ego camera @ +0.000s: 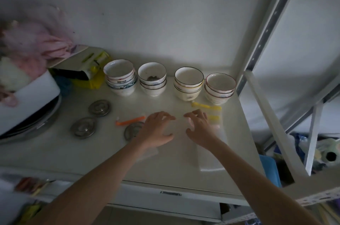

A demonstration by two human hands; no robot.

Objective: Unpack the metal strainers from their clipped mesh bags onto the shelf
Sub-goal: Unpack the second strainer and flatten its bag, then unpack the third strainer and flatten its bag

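Both bare hands hover low over the middle of the white shelf [92,151], palms down and fingers spread wide, gripping nothing. The left hand [156,129] lies just past 9 o'clock of the right hand [199,129], the two near each other but apart, fingertips pointing toward 12 o'clock. Three round metal strainers lie flat on the shelf out of their bags: the far strainer [99,108] at about 10 o'clock from the left hand, the middle strainer [83,127] at 9 o'clock, and the near strainer [132,130] just beside the left hand at 9 o'clock, partly hidden by it. An orange clip [129,121] lies between the near strainer and the bowls, just at 10 o'clock of the left hand. A yellow clip [206,106] lies at 12 o'clock from the right hand, and a second yellow clip [214,118] sits just at its 2 o'clock. A pale translucent bag [211,162] lies flat under and at 5 o'clock of the right wrist; whether it is mesh cannot be told. Four stacks of white bowls [188,83] stand in a row at 12 o'clock along the back.
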